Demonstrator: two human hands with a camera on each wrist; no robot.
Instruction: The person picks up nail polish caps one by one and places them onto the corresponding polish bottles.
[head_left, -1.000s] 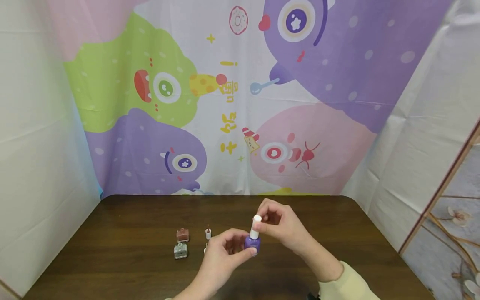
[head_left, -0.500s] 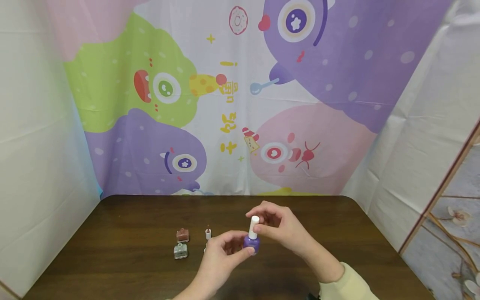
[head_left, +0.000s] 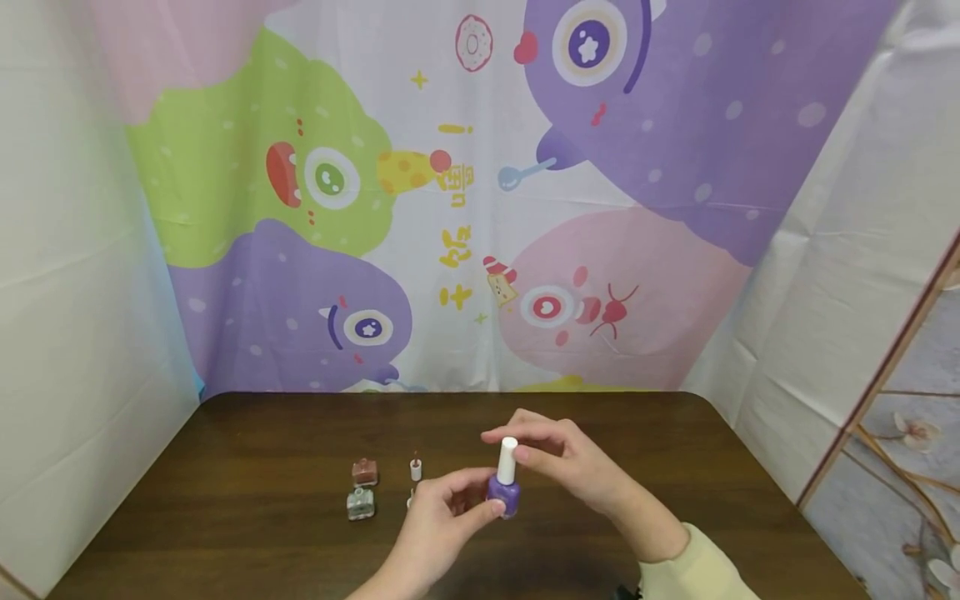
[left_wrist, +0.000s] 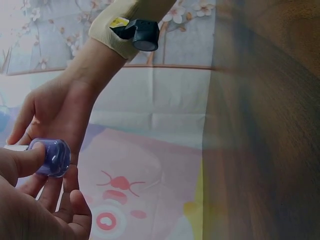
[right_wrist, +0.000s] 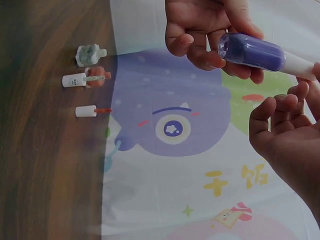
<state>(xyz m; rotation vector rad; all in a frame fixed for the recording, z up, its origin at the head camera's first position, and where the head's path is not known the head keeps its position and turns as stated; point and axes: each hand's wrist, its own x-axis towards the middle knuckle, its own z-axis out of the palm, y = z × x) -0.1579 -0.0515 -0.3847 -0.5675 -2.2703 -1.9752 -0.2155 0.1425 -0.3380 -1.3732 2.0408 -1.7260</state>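
My left hand (head_left: pixel 442 517) grips a purple nail polish bottle (head_left: pixel 504 495) between thumb and fingers, upright above the table. Its tall white cap (head_left: pixel 507 462) sits on the neck. At that cap, my right hand (head_left: pixel 588 471) has its thumb on the near side and its index finger reaching across behind. In the left wrist view, the left thumb presses the clear-based bottle (left_wrist: pixel 57 157). The right wrist view has the bottle (right_wrist: pixel 255 51) lying across the frame, with right fingertips at the cap (right_wrist: pixel 298 65) and the other right fingers loosely curled below.
To the left on the dark wooden table (head_left: pixel 247 467) stand a reddish-brown polish bottle (head_left: pixel 365 472) and a silvery-grey one (head_left: pixel 361 503), both uncapped. White brush caps (head_left: pixel 416 471) stand beside them, brushes upward; one is mostly behind the left hand. A cartoon curtain (head_left: pixel 480 358) hangs behind.
The right index finger has swung leftward and straightened behind the cap. The purple bottle and both hands have shifted slightly down and left in the head view.
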